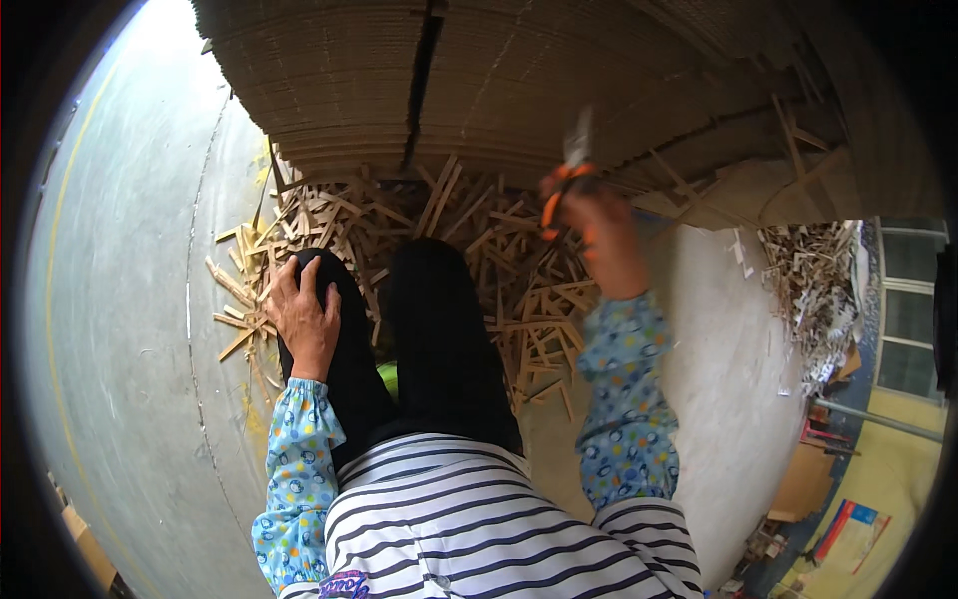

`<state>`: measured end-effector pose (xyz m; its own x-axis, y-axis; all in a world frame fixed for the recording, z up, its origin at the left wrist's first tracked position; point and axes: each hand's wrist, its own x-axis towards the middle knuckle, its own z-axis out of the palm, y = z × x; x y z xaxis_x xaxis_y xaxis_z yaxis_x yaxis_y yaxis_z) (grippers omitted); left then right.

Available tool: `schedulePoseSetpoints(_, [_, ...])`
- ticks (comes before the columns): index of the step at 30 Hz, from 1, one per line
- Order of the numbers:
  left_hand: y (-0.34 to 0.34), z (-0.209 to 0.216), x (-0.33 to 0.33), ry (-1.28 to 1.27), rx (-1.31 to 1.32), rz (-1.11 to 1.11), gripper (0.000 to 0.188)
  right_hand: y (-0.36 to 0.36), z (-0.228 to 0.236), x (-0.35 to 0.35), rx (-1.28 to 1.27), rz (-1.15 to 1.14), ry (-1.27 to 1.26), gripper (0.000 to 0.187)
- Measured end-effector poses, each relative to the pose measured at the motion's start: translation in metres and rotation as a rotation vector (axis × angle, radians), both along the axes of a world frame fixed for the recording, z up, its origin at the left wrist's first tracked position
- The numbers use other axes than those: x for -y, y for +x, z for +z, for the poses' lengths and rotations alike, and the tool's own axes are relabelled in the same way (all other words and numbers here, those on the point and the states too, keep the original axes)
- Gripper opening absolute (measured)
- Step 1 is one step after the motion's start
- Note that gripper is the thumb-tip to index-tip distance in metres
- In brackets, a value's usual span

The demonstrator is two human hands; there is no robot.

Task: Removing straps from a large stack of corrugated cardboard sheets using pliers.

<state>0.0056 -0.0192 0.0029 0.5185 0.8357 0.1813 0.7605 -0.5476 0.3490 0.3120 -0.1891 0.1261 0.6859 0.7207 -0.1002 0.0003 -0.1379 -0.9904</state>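
Note:
My right hand (pixel 599 235) is closed around the orange-and-black handles of a pair of pliers (pixel 579 150). Their silver jaws point away from me, in front of the stacked cardboard (pixel 509 110); motion blurs them, so I cannot tell whether they touch it. Layered edges of the cardboard face me, with a dark vertical gap left of the middle. My left hand (pixel 305 314) lies on my left knee with its fingers spread, holding nothing. Narrow cardboard strips (pixel 349 220) are heaped below the stack and around my legs.
Grey floor (pixel 130 299) with a yellow line stretches along the left. At the right lies a pile of paper and cardboard scraps (pixel 813 290), near a window (pixel 910 309) and a yellowish wall area. Loose strips hang from the stack's right side (pixel 798 140).

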Motion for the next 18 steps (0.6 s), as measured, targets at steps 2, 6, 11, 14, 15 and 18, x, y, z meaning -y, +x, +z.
schedulePoseSetpoints(2, [0.0, -0.002, -0.002, 0.015, 0.002, -0.022, 0.043, 0.022, 0.04, 0.0, -0.01, -0.155, 0.074, 0.033])
schedulePoseSetpoints(6, [0.001, -0.003, -0.004, 0.023, 0.014, -0.044, 0.043, 0.078, 0.078, 0.013, 0.05, -0.348, -0.029, 0.033])
schedulePoseSetpoints(11, [-0.006, 0.001, -0.008, 0.031, 0.014, -0.006, 0.042, 0.079, 0.074, 0.012, -0.035, -0.233, -0.045, 0.033])
schedulePoseSetpoints(14, [-0.005, 0.001, -0.009, 0.04, 0.0, 0.004, 0.042, 0.032, 0.053, 0.007, -0.036, -0.064, -0.098, 0.032])
schedulePoseSetpoints(15, [-0.004, 0.001, -0.007, 0.045, -0.011, -0.007, 0.042, 0.021, 0.048, 0.007, -0.011, -0.027, -0.124, 0.032])
schedulePoseSetpoints(18, [-0.008, -0.003, -0.005, 0.048, 0.008, -0.012, 0.043, 0.05, 0.064, -0.002, 0.021, -0.076, -0.003, 0.034])
